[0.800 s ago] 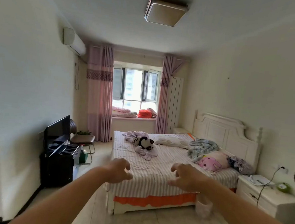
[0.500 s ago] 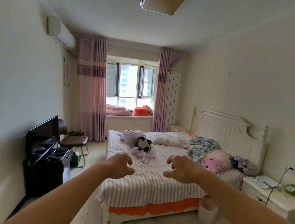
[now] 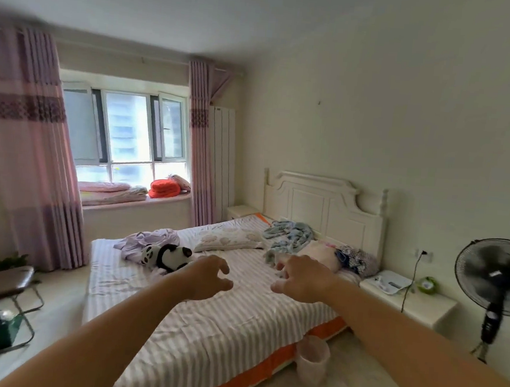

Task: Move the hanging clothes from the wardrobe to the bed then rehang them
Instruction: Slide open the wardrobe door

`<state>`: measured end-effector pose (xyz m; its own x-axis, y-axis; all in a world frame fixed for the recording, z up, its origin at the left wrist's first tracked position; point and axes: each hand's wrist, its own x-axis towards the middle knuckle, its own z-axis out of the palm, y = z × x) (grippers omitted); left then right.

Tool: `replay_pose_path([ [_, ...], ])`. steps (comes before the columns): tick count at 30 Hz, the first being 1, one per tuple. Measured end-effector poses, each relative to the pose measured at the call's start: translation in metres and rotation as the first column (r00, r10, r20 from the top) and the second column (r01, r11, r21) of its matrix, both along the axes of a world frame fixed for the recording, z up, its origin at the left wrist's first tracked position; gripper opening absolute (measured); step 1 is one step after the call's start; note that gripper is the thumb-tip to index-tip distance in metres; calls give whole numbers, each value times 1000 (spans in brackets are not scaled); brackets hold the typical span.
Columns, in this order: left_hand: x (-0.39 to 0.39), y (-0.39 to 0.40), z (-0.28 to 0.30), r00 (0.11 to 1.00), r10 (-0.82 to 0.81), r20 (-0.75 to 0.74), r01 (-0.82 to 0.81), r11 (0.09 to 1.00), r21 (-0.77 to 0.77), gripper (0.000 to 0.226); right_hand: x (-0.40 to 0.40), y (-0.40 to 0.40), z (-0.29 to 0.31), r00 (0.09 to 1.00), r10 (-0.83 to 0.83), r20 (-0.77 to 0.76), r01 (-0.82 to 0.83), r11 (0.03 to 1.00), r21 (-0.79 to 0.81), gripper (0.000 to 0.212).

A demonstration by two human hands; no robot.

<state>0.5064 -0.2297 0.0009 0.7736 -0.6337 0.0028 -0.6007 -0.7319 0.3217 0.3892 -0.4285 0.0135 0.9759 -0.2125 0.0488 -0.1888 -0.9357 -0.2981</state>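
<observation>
Bed (image 3: 207, 321): it is lying ahead and below, its near striped half bare, which I judge is being kept free as the landing place for the clothes.
Far half of bed: a panda toy (image 3: 166, 256), a pillow (image 3: 228, 240) and a crumpled blue blanket (image 3: 290, 237) are crowding the window end and the headboard side.
Clothes and wardrobe: neither is showing here; no hangers are lying on the bed, so the carrying is probably not yet begun.
Left hand (image 3: 207, 278): it is reaching forward over the bed, fingers loosely curled and spread, holding nothing.
Right hand (image 3: 305, 279): it is stretching out level beside the left, well apart from it, fingers half bent like a claw, holding nothing; the tips are slightly blurred, so the thumb's exact bend is unclear.
Arms: both are extending nearly straight from the lower corners.
</observation>
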Motion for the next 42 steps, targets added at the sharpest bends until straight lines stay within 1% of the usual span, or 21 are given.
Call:
replay_pose_path([
  [5, 78, -119, 0, 979, -202, 1, 202, 979, 34, 47, 41, -84, -6, 983, -180, -46, 179, 984, -26, 57],
  [7, 103, -165, 1, 959, -281, 25, 279, 959, 48, 48, 53, -116, -7, 965, -256, -52, 255, 967, -26, 58],
  [11, 149, -253, 0, 900, -433, 45, 430, 900, 74, 49, 74, -175, -10, 911, -410, -38, 410, 912, -6, 52],
  [14, 171, -310, 7, 849, -528, 28, 525, 848, 77, 47, 85, -215, -8, 864, -502, -39, 502, 865, -1, 52],
  [18, 182, -382, 13, 763, -641, 77, 636, 767, 84, 43, 87, -267, -5, 801, -598, -23, 598, 801, -23, 55],
  [21, 181, -435, 6, 713, -698, 68, 690, 716, 103, 48, 78, -300, -7, 748, -663, -28, 663, 749, -26, 57],
  [24, 168, -492, -3, 670, -742, 20, 737, 668, 99, 54, 58, -334, -11, 692, -721, -40, 721, 693, -20, 58],
  [26, 153, -531, -7, 630, -776, 15, 772, 629, 92, 54, 41, -360, -15, 657, -753, -47, 753, 658, -25, 59],
  [31, 92, -620, -13, 537, -843, 24, 841, 538, 63, 51, -14, -430, -23, 587, -808, -54, 809, 588, -17, 62],
  [33, 64, -654, -12, 484, -875, 23, 873, 484, 57, 50, -41, -454, -21, 564, -824, -54, 824, 566, -26, 62],
  [37, 6, -719, -5, 377, -926, 38, 925, 378, 45, 33, -100, -497, -14, 502, -863, -53, 864, 504, -24, 60],
  [39, -27, -756, -6, 336, -942, 19, 941, 336, 48, 27, -134, -520, -11, 441, -896, -51, 897, 442, -8, 61],
  [42, -82, -803, -11, 256, -967, -4, 966, 256, 39, 43, -182, -545, -14, 349, -935, -61, 937, 350, -5, 60],
])
